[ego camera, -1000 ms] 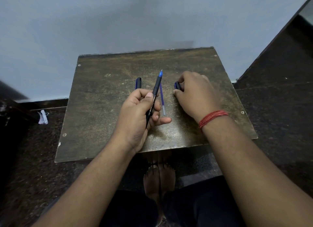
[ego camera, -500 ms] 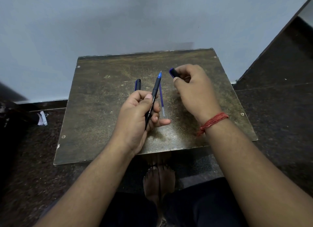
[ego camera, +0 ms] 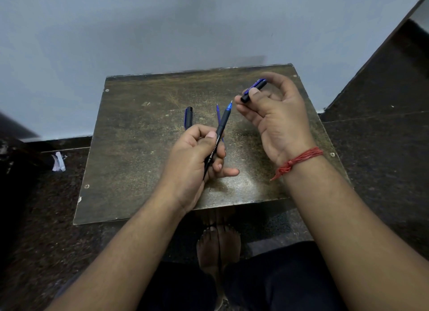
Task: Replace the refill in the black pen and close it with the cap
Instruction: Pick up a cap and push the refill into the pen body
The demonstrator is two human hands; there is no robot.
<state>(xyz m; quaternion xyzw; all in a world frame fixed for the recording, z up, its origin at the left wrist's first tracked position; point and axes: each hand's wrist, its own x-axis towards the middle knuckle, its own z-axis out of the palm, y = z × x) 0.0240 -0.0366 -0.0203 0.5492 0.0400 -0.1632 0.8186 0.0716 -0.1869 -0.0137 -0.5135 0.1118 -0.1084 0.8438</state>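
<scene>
Right hand (ego camera: 276, 115) has lifted off the board since a second ago, when it was down on the surface covering the cap; it is now raised above the far right part of the board, palm turned toward the camera, with the pen cap (ego camera: 253, 90) carried up with it. Left hand (ego camera: 197, 157) and the black pen (ego camera: 217, 139) sit about where they were. Hard to see: the lower end of the pen is buried in the left palm, white print on the barrel too small to read fully. The loose refill (ego camera: 218, 113) lies on the board behind the pen, only its upper blue stretch visible, the rest hidden by pen and left fingers. A second cap-like black and blue piece (ego camera: 188, 117) lies on the board just beyond the left knuckles, its near end hidden by them. Bare feet (ego camera: 218, 245) show under the board's near edge, partly in shadow. Left hand: curled closed around the pen barrel, thumb pressed on it, little finger sticking out, blue tip pointing up and away. Right hand: thumb and index finger pinched on the cap, other fingers loosely curled, cap slanting up to the right, well apart from the pen tip. Red thread bracelet (ego camera: 299, 161) on the right wrist. Wooden board (ego camera: 139, 148) rests on dark floor against a pale wall.
</scene>
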